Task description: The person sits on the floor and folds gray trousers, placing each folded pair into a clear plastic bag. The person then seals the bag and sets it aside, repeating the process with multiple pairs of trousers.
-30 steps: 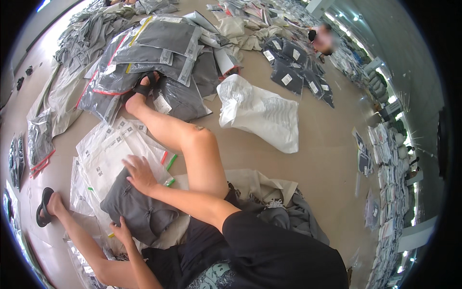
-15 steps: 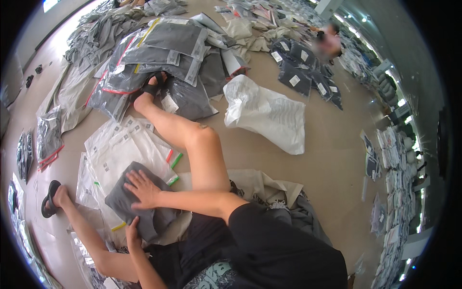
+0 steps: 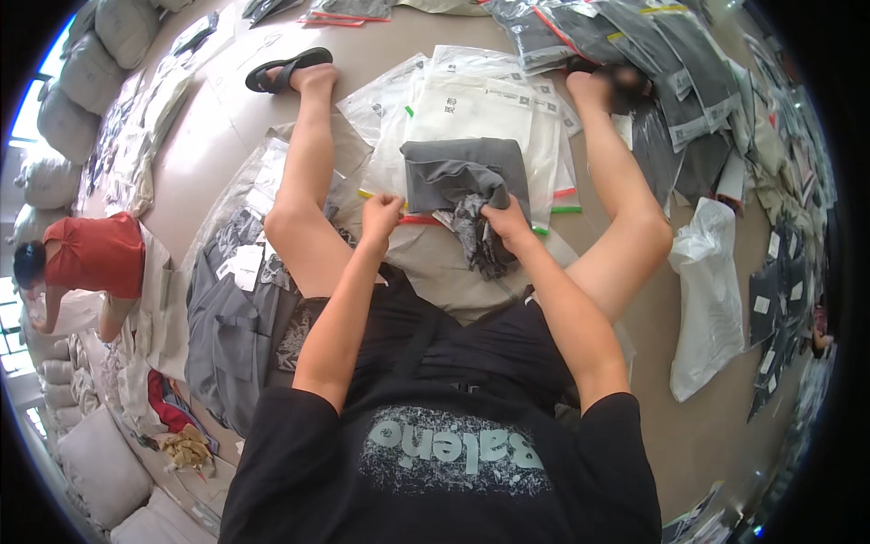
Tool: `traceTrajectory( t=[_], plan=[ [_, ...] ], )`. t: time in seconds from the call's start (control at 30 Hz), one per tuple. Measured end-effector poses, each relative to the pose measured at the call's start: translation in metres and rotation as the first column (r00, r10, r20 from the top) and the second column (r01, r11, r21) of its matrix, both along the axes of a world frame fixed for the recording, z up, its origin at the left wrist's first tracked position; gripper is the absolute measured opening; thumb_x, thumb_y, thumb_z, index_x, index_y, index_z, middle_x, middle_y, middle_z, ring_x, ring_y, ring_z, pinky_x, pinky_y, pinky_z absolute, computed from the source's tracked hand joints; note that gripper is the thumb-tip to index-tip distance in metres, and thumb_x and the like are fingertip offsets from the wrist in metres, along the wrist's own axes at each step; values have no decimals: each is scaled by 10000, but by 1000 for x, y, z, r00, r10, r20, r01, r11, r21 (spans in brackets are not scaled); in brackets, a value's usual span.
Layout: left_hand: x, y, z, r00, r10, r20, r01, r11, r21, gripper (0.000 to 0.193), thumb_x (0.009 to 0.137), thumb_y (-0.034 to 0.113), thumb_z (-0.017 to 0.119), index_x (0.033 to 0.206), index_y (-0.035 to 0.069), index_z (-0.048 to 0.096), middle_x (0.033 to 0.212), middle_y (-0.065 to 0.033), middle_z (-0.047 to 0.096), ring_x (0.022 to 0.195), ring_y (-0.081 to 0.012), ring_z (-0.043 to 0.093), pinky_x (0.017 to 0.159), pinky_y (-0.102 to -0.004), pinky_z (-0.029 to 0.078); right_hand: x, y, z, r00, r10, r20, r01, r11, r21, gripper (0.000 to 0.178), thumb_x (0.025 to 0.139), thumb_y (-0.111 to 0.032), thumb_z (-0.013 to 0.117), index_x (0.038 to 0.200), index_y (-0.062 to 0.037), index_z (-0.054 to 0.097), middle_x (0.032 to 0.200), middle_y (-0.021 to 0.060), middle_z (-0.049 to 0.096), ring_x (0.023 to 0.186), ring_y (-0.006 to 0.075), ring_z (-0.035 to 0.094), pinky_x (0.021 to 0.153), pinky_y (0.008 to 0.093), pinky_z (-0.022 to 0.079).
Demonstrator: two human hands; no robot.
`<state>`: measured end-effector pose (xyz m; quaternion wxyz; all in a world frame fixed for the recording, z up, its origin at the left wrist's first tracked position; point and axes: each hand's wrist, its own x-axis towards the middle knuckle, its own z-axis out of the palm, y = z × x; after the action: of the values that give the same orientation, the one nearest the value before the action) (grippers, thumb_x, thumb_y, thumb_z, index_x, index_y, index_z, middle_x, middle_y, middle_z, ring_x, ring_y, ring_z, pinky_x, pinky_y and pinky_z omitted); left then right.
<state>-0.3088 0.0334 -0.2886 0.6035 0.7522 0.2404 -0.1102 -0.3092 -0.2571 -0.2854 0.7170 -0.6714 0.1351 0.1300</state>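
Observation:
A folded grey garment lies on a stack of clear plastic zip bags between my legs. My right hand is closed on the garment's near right part, where a bunched, grey-and-white patterned piece hangs down. My left hand is closed just left of the garment, by the bags' yellow and red edge strips. Whatever its fingers pinch is too small to make out.
Grey garments with white tags lie left of my thigh. Packed grey garments pile up at the far right, near my sandalled foot. A white plastic bag lies to the right. Another person in red bends over at the left.
The view has swung left and down. My left hand has come off the garment and closed beside it; my right hand, which was flat on top, now grips its near edge, showing patterned cloth.

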Motion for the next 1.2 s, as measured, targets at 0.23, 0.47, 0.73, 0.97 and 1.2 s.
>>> traceTrajectory(
  t=[0.23,0.47,0.73,0.97,1.2],
  plan=[
    [-29,-79,-15,967,-76,-243,-33,910,-413,361,984,337,732,1139,11,717,1038,-104,755,897,-210,716,787,-363,588,0,-21,2,995,-22,-97,40,982,187,306,886,-64,777,1163,56,727,1071,59,753,932,171,686,841,352,550],
    [-28,-124,-24,986,80,-148,-146,843,-518,169,958,164,651,1051,37,712,858,-43,673,710,-175,617,629,-335,488,-1,-21,18,999,-20,-46,31,970,239,299,889,-28,732,1182,32,747,1111,81,773,960,202,737,872,375,583],
    [-34,-112,-8,976,143,162,-162,981,110,221,897,167,701,923,-50,731,729,-87,707,639,-168,656,584,-347,505,-5,-23,16,985,134,106,-140,989,52,205,888,-25,701,1086,20,734,989,-15,716,889,109,625,808,308,509],
    [-63,-80,26,870,420,-259,-466,526,-712,291,1008,67,573,1289,-9,582,1180,-147,696,992,-278,753,921,-479,672,-13,-11,37,937,234,259,-232,972,-38,305,878,-8,646,1170,49,710,1011,-8,723,948,114,616,894,295,509],
    [-81,-18,-4,936,79,343,-192,931,309,149,915,95,717,1012,1,654,850,-64,686,785,-106,597,677,-315,503,-13,-4,41,869,364,333,-313,929,-198,374,882,-7,657,1251,40,697,1067,59,756,1005,145,647,940,305,515]
  ],
)
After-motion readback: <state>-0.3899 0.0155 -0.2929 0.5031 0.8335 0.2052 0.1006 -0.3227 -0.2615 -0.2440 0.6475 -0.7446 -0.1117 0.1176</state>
